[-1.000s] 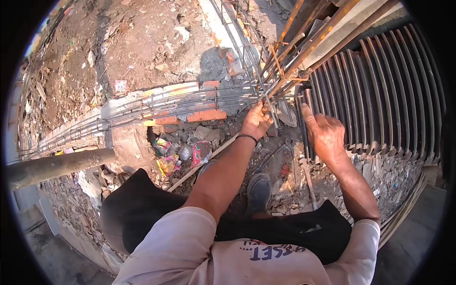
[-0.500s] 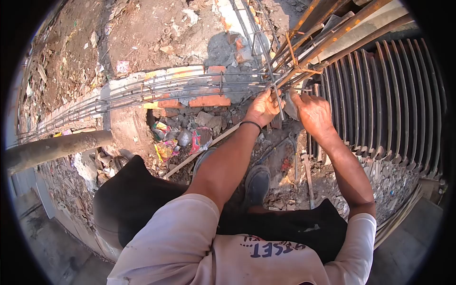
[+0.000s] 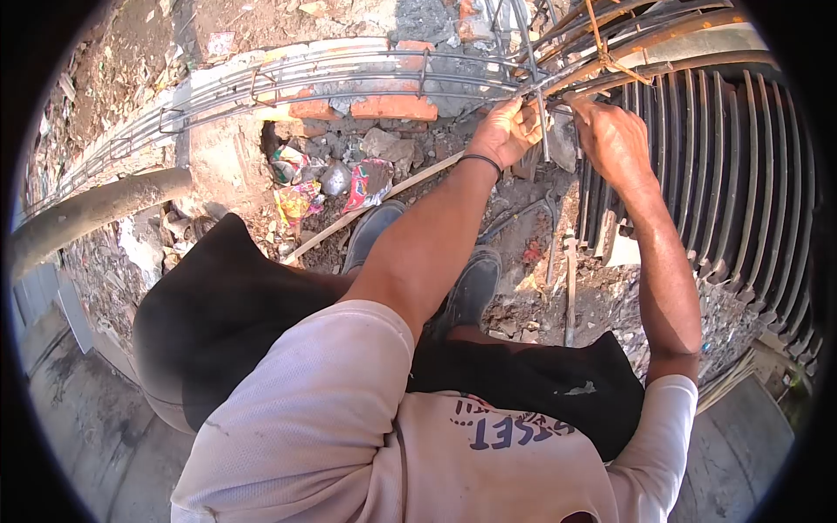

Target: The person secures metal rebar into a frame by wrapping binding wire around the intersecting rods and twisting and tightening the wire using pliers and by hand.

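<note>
My left hand (image 3: 508, 135), with a dark band at its wrist, is closed around a steel rebar at the end of a long rebar cage (image 3: 349, 85). A short bar end (image 3: 545, 131) sticks out beside its fingers. To the right, my right hand (image 3: 617, 146) is closed, its fingertips pinched close to the bars. Whatever it holds is hidden by the fingers. Just above both hands, a bundle of rusty rods (image 3: 649, 48) meets the cage, with a rusty tie (image 3: 602, 52) around it.
Red bricks (image 3: 394, 107) and grey mortar lie under the cage. Dark ribbed panels (image 3: 697, 157) stand at right. A pipe (image 3: 113, 205) lies at left. Colourful wrappers (image 3: 299, 202), rubble and a thin stick (image 3: 375, 207) are near my shoes (image 3: 471, 283).
The view has tilted down, so the cage and rods sit higher in the picture. My right hand has drawn slightly away to the right; my left hand stays at the cage's end.
</note>
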### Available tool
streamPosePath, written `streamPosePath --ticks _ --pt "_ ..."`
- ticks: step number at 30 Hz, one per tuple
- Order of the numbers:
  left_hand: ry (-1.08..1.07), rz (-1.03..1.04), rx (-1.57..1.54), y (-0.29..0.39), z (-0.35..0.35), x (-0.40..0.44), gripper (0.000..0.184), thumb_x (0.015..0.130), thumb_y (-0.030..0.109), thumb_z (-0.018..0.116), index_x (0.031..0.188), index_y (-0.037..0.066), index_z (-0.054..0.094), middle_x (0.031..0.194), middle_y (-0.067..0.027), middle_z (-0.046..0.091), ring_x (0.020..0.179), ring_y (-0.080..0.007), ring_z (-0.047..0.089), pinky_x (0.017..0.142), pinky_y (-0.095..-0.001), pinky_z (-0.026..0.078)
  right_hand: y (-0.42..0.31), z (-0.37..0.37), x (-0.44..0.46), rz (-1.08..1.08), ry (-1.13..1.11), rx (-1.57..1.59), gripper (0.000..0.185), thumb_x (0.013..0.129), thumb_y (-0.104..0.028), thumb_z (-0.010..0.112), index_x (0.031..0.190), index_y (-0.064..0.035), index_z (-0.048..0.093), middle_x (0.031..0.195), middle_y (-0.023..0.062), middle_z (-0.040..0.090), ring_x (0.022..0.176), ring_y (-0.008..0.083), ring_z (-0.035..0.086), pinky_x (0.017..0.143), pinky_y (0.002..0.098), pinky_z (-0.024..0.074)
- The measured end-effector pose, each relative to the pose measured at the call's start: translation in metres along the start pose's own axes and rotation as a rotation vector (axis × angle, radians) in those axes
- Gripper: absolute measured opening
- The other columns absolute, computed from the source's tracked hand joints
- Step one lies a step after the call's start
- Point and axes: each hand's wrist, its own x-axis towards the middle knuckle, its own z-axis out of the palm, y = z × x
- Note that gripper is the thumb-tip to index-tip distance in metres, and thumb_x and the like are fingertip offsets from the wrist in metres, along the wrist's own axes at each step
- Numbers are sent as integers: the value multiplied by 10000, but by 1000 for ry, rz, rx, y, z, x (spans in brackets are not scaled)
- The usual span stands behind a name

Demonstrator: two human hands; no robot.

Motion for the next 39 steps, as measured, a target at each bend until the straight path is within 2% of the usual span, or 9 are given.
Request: streamPosePath --ticks 11,17,24,27,28,31,36,37,39 --pt "127 -12 -22 2 15 6 203 1051 253 456 1096 74 543 978 -87 642 843 -228 640 831 -471 560 7 13 4 22 7 40 301 859 -85 605 1149 -131 673 771 221 673 760 393 674 715 497 521" --pt "244 88 81 -3 19 -7 154 1027 174 498 1027 35 563 942 -100 652 755 -206 654 636 -336 563 -9 6 2 191 -91 106 265 896 -127 604 1154 -110 666 808 226 680 815 398 675 744 509 520" --pt "336 156 290 3 31 -19 107 968 156 606 990 55 576 836 -57 625 675 -176 632 566 -342 531 -30 32 -31 387 83 620 344 894 -97 550 1228 -50 621 1014 240 683 990 414 654 892 471 505" --pt "457 239 473 -3 61 -38 113 973 165 593 974 54 574 830 -53 621 675 -179 619 566 -336 517 -42 13 -34 539 -106 772 402 900 -82 497 1292 -31 570 1041 268 671 1019 434 636 925 488 484" --pt "434 233 508 -2 61 -39 113 973 165 593 974 54 574 830 -53 621 675 -179 619 566 -336 517 -48 30 -39 461 9 764 424 906 -82 482 1322 -39 549 1094 273 656 1054 449 612 939 495 473" --pt "380 196 680 3 51 -36 105 981 156 562 966 53 574 829 -58 624 688 -195 624 576 -331 519 -49 56 -49 622 -4 930 418 928 -84 483 1340 -47 544 1144 249 657 1079 387 632 947 431 482" --pt "279 29 515 14 42 -33 98 991 115 490 993 40 554 922 -116 645 832 -261 654 759 -394 546 -51 88 -69 540 177 1342 423 978 -90 466 1398 -77 518 1171 184 669 1056 211 635 913 317 476" --pt "272 22 511 16 40 -33 106 995 112 466 1032 36 530 991 -143 642 910 -283 646 840 -426 536 -48 83 -71 653 -25 1440 425 988 -109 460 1410 -78 507 1196 205 653 1057 260 648 919 349 480" --pt "231 8 550 18 36 -35 130 1001 117 443 1055 25 518 1021 -132 625 978 -294 637 890 -440 525 -46 82 -73 631 -58 1333 431 983 -126 472 1411 -92 510 1175 222 650 1047 286 651 915 367 483"
